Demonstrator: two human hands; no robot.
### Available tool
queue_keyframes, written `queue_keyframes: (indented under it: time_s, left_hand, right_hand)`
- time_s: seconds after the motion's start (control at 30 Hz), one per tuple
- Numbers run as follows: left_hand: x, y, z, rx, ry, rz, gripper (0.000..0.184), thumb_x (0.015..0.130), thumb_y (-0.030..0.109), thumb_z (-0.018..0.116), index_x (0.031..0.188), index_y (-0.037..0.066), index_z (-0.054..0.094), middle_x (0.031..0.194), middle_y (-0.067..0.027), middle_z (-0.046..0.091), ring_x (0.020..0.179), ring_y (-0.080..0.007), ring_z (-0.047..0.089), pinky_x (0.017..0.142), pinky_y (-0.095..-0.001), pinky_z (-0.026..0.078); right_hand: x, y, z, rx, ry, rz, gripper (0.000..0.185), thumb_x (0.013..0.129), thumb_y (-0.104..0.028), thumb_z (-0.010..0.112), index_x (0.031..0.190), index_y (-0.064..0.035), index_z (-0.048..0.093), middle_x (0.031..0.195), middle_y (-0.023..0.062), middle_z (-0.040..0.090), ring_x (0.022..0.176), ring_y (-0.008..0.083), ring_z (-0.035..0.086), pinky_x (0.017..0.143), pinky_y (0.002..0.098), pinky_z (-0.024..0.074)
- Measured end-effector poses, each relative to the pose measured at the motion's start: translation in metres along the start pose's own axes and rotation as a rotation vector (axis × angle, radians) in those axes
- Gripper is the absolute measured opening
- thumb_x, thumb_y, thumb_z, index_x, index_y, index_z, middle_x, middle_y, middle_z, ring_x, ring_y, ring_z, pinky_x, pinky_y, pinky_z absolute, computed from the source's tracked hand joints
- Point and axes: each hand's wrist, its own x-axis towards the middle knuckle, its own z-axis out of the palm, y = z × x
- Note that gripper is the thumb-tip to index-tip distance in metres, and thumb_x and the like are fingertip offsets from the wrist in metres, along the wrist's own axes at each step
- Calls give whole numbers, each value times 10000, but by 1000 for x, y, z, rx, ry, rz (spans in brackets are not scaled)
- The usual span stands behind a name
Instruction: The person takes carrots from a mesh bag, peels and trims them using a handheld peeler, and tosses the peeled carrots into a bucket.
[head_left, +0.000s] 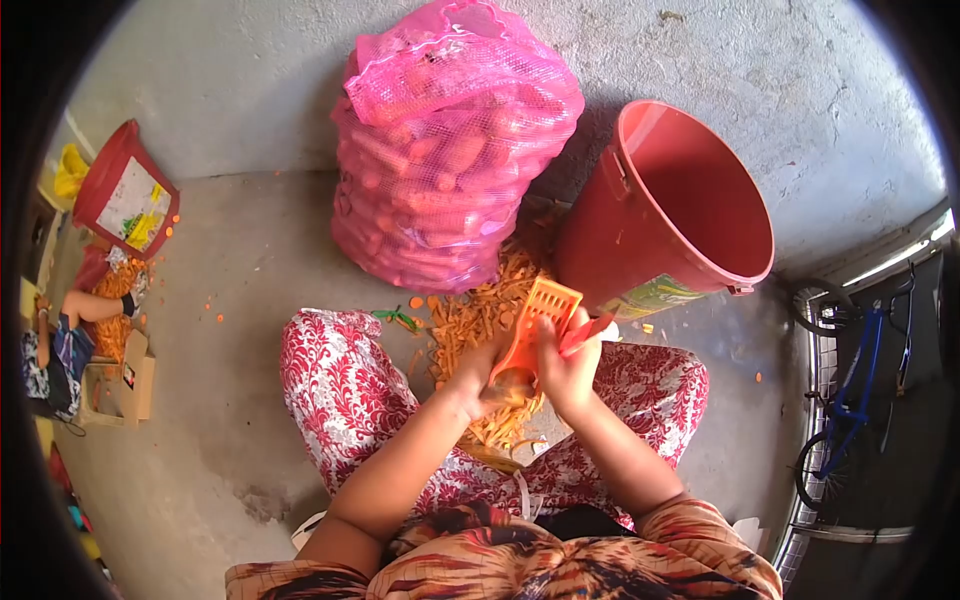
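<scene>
In front of my lap, my left hand (487,376) is closed around the lower left part of an orange plastic grater (548,300) with slots near its top, held tilted. My right hand (569,372) is closed beside it, with the thumb against the grater. A red pointed piece (588,336), perhaps a tool's handle, sticks out from my right fingers; the rest of it is hidden. Below both hands, a pile of orange peelings (462,335) lies on the floor between my legs.
A pink mesh sack (440,190) full of carrots stands ahead by the wall. To its right is a tilted red bucket (600,225). Another red tub (125,190), a seated person (70,340) and a cardboard box (140,375) are at left. A blue bicycle (855,400) is at right.
</scene>
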Motion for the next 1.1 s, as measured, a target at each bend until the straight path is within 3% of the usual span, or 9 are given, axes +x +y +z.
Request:
queue_keyframes:
  time_s: [0.03,0.17,0.33,0.43,0.67,0.8,0.93,1.0,1.1]
  left_hand:
    - [0,-3,-7,67,-30,-18,369,898,336,329,1008,30,502,827,-121,599,691,-217,605,588,-347,505]
    - [-5,-4,-1,72,-53,-27,427,885,412,356,1005,27,496,809,-128,591,697,-236,598,614,-364,499]
    - [-5,12,0,-67,-13,15,383,885,401,362,1065,84,480,871,-122,581,764,-268,586,640,-406,486]
    - [3,12,2,-99,-4,98,377,893,373,342,1079,80,489,933,-104,586,824,-244,585,685,-414,486]
    - [5,10,7,-175,-2,94,374,897,350,337,1059,61,511,930,-92,602,786,-226,601,658,-367,508]
    - [1,9,9,-5,82,154,398,894,378,339,1016,44,517,826,-94,611,685,-232,612,591,-333,513]
    - [-8,-1,7,311,34,134,431,881,438,353,945,42,510,734,-95,588,625,-229,602,570,-356,498]
    - [-3,-9,-6,323,92,52,435,873,448,368,975,46,500,769,-101,583,646,-233,594,600,-374,493]
    - [7,-3,-18,111,58,20,423,870,440,379,994,52,492,823,-101,576,693,-236,588,625,-372,490]
  right_hand:
    - [20,14,-6,135,45,208,104,821,-93,534,822,-5,478,623,97,569,541,147,569,500,267,451]
    - [66,83,-23,-273,375,94,160,805,-134,558,826,-5,465,639,166,558,540,299,560,503,347,433]
    - [45,27,-23,422,163,434,89,845,-108,513,866,-28,480,651,11,544,519,87,504,469,209,421]
    - [17,-4,-9,481,-3,342,150,829,-65,514,961,-4,479,796,44,556,653,87,525,575,233,446]
    - [1,-10,0,305,-99,289,97,815,-84,547,844,0,508,684,87,583,598,116,557,544,254,445]
    - [1,-1,5,197,-61,100,68,808,-65,546,817,-9,509,615,63,559,537,108,530,500,252,435]
    - [35,47,-4,274,160,394,39,817,-50,521,841,-27,501,672,15,539,531,71,473,477,245,414]
    - [55,76,-14,123,328,283,84,824,-68,534,868,-9,493,706,20,534,627,65,494,542,228,419]
    - [60,75,-23,340,440,237,106,852,-133,511,879,-30,505,660,-1,534,552,55,503,484,196,410]
